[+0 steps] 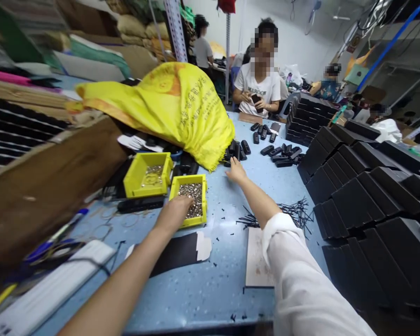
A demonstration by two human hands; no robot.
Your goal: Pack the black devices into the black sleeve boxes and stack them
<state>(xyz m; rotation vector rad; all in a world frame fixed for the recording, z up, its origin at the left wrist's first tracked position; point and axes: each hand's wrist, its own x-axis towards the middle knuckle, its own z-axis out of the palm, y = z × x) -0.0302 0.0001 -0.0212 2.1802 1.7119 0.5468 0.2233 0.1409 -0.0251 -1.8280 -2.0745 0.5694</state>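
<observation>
My left hand (178,209) dips into a yellow bin (204,205) holding many small shiny metal pieces (196,192). Its fingers are curled together over them, and what they pinch is hidden. Farther out, my right hand (236,171) reaches forward with fingers stretched, holding nothing that I can see. Just beyond its fingertips stand several small black oblong plastic pieces (245,147), beside the fringed edge of a yellow woven sack (196,112). Beneath my left forearm lies a flat black card (178,254) with white end flaps.
A second yellow bin (129,182) with metal parts is at left. Black boxes (364,196) are stacked along the right. Black ties (297,212) lie by a board (255,261) under my right arm. Across the table, a person (262,88) holds a dark piece. More black pieces (283,154) lie mid-table.
</observation>
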